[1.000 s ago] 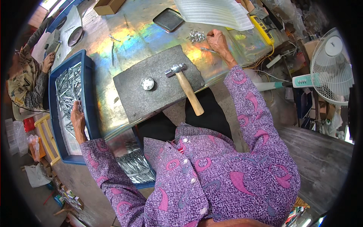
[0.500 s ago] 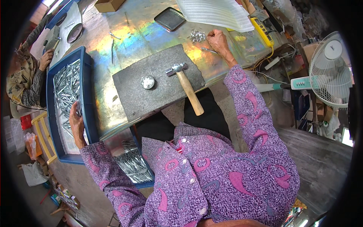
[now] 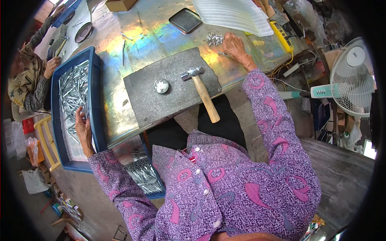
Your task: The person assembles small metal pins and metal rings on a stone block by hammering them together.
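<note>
My left hand (image 3: 83, 130) is inside a blue plastic bin (image 3: 96, 108), its fingers bent and apart against the thin metal rods (image 3: 72, 94) heaped there. Whether a rod lies between those fingers is hard to see. Across the table, my right hand (image 3: 235, 46) rests with fingers closed together beside a pile of small shiny metal pieces (image 3: 214, 38); what they hold, if anything, is hidden. A short rod (image 3: 223, 54) lies just under that hand. A hammer (image 3: 205, 98) with a wooden handle sits on a dark grey slab (image 3: 140, 98), right of a small round tin (image 3: 161, 86) with pale contents.
A second blue bin (image 3: 155, 196) of rods is below the table edge. At the far side are a black tray (image 3: 185, 20), white foam sheet (image 3: 233, 16) and yellow power strip (image 3: 281, 36). A fan (image 3: 354, 76) stands right. A co-worker's hand (image 3: 52, 66) is at left.
The whole view has shifted slightly to the right. My left fingers have spread a little among the rods. My right hand stays by the small pieces, its fingers lowered slightly.
</note>
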### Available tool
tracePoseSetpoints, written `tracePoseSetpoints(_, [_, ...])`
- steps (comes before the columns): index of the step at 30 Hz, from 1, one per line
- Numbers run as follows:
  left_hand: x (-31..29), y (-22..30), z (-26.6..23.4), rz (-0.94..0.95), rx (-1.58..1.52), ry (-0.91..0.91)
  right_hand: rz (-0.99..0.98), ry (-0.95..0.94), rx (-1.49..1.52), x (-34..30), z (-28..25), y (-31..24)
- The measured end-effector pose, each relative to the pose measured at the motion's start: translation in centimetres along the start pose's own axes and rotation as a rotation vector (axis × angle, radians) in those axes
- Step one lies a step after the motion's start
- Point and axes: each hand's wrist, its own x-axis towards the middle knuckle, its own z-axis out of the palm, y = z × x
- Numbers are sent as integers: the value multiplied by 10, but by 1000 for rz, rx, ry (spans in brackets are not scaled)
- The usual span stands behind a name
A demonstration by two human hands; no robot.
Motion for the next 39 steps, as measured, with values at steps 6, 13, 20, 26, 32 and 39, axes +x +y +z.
tracePoseSetpoints(6, [3,-1,2,-11,-182,29,47,67,283,2,-3,22])
tracePoseSetpoints(13, [8,-34,-2,-61,-507,84,359,-191,1219,-7,-29,8])
tracePoseSetpoints(20, [-2,-14,6,3,-304,155,360,-231,1780,-27,-44,-5])
tracePoseSetpoints(26, [-6,11,-2,-39,-86,209,394,-242,1981,-29,-38,-6])
tracePoseSetpoints(32, [-8,14,-5,-56,-48,251,415,-261,2051,-20,-24,-8])
tracePoseSetpoints(39, [-10,11,-3,-41,61,273,496,-276,2071,-14,-27,-15])
